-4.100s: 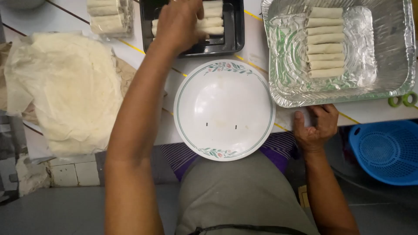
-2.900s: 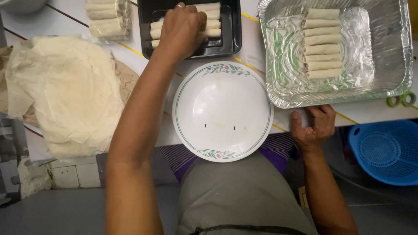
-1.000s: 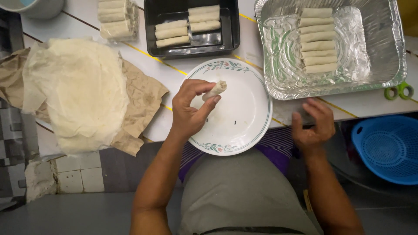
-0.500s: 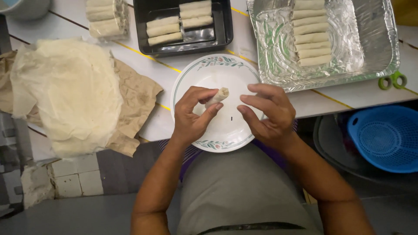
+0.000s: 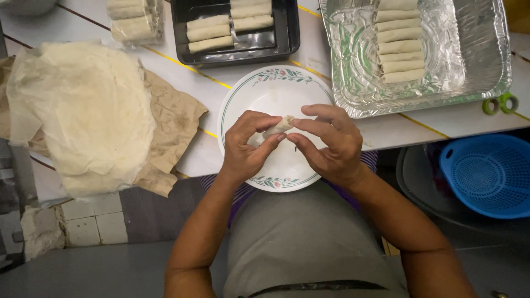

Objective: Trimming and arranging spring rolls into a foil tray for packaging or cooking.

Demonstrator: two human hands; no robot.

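My left hand [image 5: 247, 144] and my right hand [image 5: 327, 143] meet over a white plate [image 5: 259, 91] with a floral rim. Between their fingertips they pinch a small pale roll [image 5: 279, 126], one hand at each end. The plate sits at the near edge of the white table, partly over my lap. Behind it stands a black tray [image 5: 287, 30] with several pale rolls [image 5: 208, 34] in it. A foil tray [image 5: 480, 55] at the right holds a column of several finished rolls [image 5: 401, 40].
A stack of thin round wrappers [image 5: 83, 110] lies on brown paper [image 5: 174, 118] at the left. A clear pack of rolls [image 5: 134, 21] is at the back left. A blue plastic colander [image 5: 488, 174] sits low at the right, below the table edge.
My left hand took a roll from the black tray and brought it over the plate. My right hand left the table edge and joined it on the roll.
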